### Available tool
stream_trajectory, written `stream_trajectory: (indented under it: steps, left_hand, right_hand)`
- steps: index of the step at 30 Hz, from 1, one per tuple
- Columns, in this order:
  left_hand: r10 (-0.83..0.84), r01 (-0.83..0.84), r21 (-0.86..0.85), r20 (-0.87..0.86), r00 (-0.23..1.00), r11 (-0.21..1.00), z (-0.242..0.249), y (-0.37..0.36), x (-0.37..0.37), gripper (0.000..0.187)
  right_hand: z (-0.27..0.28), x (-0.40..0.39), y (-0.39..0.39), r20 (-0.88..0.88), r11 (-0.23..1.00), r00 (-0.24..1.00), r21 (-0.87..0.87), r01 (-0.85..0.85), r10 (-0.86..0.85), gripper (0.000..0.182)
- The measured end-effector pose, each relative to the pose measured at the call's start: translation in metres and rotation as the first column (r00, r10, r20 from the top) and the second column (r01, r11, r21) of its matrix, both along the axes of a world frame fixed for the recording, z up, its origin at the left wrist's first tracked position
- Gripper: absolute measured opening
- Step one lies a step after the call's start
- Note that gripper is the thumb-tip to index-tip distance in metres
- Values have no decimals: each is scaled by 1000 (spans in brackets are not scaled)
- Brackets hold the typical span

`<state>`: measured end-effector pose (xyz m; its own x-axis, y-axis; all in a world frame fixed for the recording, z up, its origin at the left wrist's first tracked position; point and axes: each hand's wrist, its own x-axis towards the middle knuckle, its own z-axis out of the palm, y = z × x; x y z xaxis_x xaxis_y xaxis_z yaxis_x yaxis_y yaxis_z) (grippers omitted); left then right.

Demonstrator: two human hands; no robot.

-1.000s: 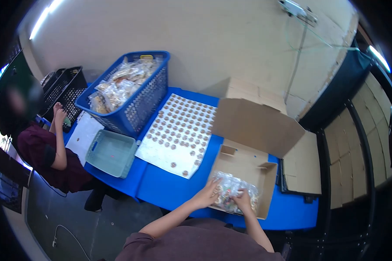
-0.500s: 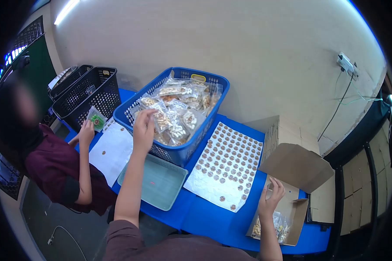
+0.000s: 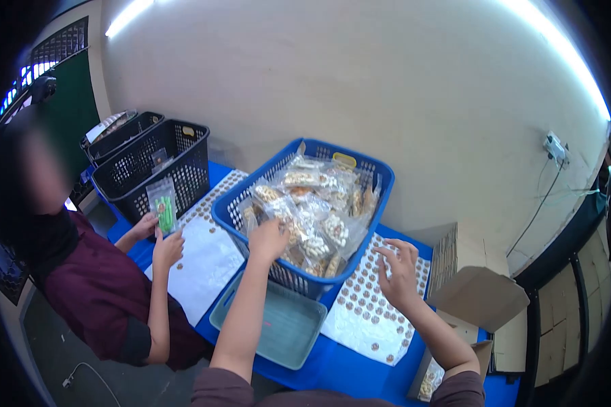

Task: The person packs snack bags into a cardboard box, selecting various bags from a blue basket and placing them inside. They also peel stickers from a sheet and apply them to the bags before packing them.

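Note:
My left hand [image 3: 268, 239] is over the near left side of a blue basket [image 3: 370, 230], its curled fingers closed on one of the clear plastic packets [image 3: 312, 178] heaped inside. The packets hold pale, cream-coloured pieces. The fingertips are partly hidden against the plastic. My right hand [image 3: 399, 275] is raised above a white sheet of round brown stickers [image 3: 349, 315], fingers apart and holding nothing. To the right, partly behind my right arm, is an open cardboard box [image 3: 483, 353] with packets in it.
At left, a co-worker's hands [image 3: 166, 247] hold a clear packet of green pieces [image 3: 163, 207] beside black baskets [image 3: 193, 159]. Another sticker sheet [image 3: 200, 275] lies there. A grey-green tray [image 3: 278, 325] sits before the blue basket. Folded cardboard [image 3: 472, 254] stands at right.
My left hand has lowered onto the packets. My right hand has left the cardboard box and moved up and left over the sticker sheet. The co-worker's green packet is more upright. The view has shifted.

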<state>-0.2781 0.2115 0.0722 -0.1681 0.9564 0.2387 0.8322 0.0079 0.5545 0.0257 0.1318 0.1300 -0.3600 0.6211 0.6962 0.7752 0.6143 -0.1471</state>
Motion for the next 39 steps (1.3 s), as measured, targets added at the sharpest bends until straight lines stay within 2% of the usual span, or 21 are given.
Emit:
stream_trajectory:
  steps: [5,7,8,10,12,14,18,19,20,22,24,26,28,30,31,32,34,35,37,38,39]
  left_hand:
    - [2,-2,-26,-1,1000,1000,4,-3,3,32]
    - [12,-12,-2,0,1000,1000,9,0,2,32]
    - [5,-5,9,28,1000,1000,8,-1,2,32]
    - [6,-7,21,58,998,1000,7,0,1,31]
    - [54,-54,-57,15,998,997,6,1,1,32]
    - [65,-65,-44,-5,998,997,5,1,0,32]
    - [70,-71,5,63,996,997,7,-3,1,31]
    - [61,-63,25,79,995,998,8,-4,1,31]
    - [50,-55,46,92,995,997,10,-5,1,31]
    - [51,-54,29,95,994,998,13,-5,1,31]
    - [51,-53,11,98,994,999,15,-5,1,31]
    - [53,-54,9,99,994,999,17,-6,2,31]
    - [54,-58,29,111,992,998,14,-5,2,30]
    - [53,-60,51,124,991,997,14,-4,3,30]
    - [56,-63,55,129,990,996,14,-4,3,29]
    - [57,-65,58,134,989,996,15,-4,3,29]
    - [59,-67,62,134,989,996,17,-3,4,29]
    - [62,-71,69,136,989,995,17,-3,5,29]
    - [53,-62,54,166,985,997,18,-3,5,29]
    - [47,-57,46,199,979,997,18,-3,6,29]
    - [47,-56,42,197,979,998,18,-4,6,29]
  right_hand:
    - [-3,-64,83,124,989,982,18,-145,141,26]
    - [-18,-87,130,282,952,910,-56,-302,305,21]
    - [-24,-98,150,284,949,907,-53,-309,311,21]
    - [-36,-120,188,431,941,837,-122,-315,336,18]
    - [-50,-136,221,471,944,819,-151,-293,329,19]
    - [-66,-148,252,547,977,812,-53,-207,202,23]
    - [-75,-164,297,633,996,770,-19,-85,78,29]
    - [-74,-167,309,681,995,730,-95,7,60,28]
    - [-75,-168,320,679,995,732,-96,1,65,28]
    - [-76,-169,341,731,975,683,-151,161,0,31]
    - [-73,-166,353,689,967,725,-199,157,24,37]
    - [-61,-162,353,641,923,767,-290,252,-8,45]
    - [-68,-158,368,659,912,751,-283,296,-39,48]
    - [-74,-154,379,523,879,842,-328,346,-136,51]
    - [-75,-153,384,479,867,869,-374,330,-124,54]
    - [-78,-151,386,477,866,870,-376,330,-124,54]
    - [-68,-154,368,507,917,835,-187,351,-216,55]
    - [-69,-157,366,506,915,835,-195,354,-216,55]
    - [-71,-164,364,547,988,825,27,152,-142,58]
    - [-73,-169,361,546,988,826,23,154,-141,58]
    - [-74,-175,358,589,998,808,-51,46,-7,63]
